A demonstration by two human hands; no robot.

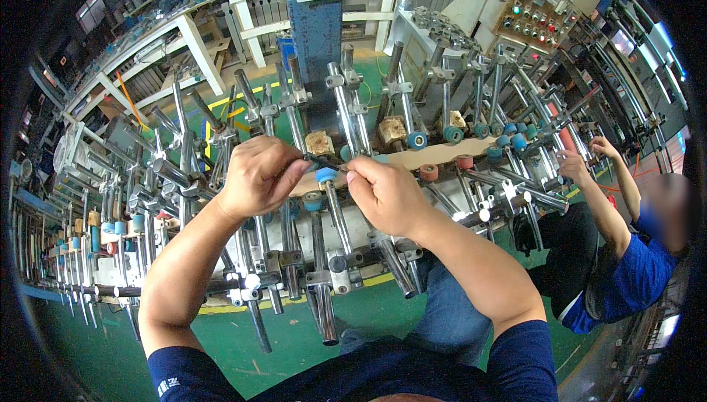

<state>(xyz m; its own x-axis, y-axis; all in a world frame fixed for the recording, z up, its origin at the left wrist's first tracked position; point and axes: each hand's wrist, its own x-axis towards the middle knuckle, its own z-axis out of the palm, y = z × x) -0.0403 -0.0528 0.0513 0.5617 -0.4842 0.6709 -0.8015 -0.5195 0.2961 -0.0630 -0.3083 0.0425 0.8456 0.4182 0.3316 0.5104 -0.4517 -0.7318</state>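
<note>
My left hand (261,175) and my right hand (388,194) are raised over the middle of a long roller machine, each closed in a pinch. Between them they hold a thin dark strip (324,162); its exact kind is too small to make out. Just beneath it is a blue roller (325,175) on the end of a shiny metal rod (339,218). A greenish roller (313,201) is mounted beside that one, below my left fingers. Behind my right hand a long pale board (423,157) runs along the machine between the rollers.
Clamped metal rods (320,302) stick out toward me along the near side. A blue column (317,41) rises behind the machine. At the far right stands a control panel (526,19). A co-worker in a blue shirt (615,284) reaches toward the machine on my right. White racks (199,56) stand back left.
</note>
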